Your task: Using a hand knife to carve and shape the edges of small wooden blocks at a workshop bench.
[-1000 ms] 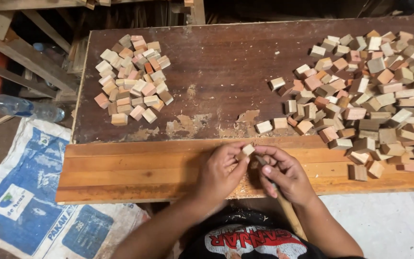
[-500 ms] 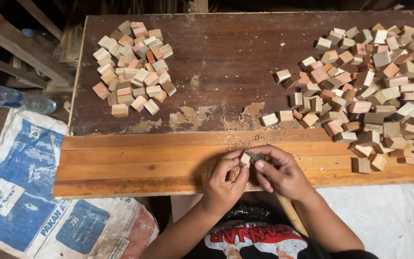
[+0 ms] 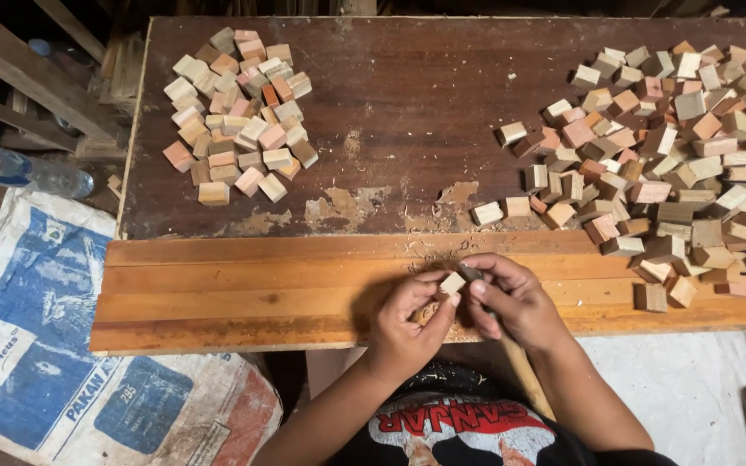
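Left hand (image 3: 407, 319) fingers are pinching a small pale wood block (image 3: 452, 283) over the orange plank (image 3: 243, 289) at the counter's near edge. Right hand (image 3: 511, 298) fingers are gripping a thin tool (image 3: 474, 274), touching the block.

We take this for a woodworking shop. Worn, scarred desk (image 3: 407, 112) with an orange plank edge (image 3: 243, 293). Heaps of small cut wood blocks on it, left (image 3: 237, 112) and right (image 3: 666, 164). Shavings (image 3: 429, 255) on the plank. Rough timber frame (image 3: 36, 95) and printed sacks (image 3: 36, 345) on the floor alongside.
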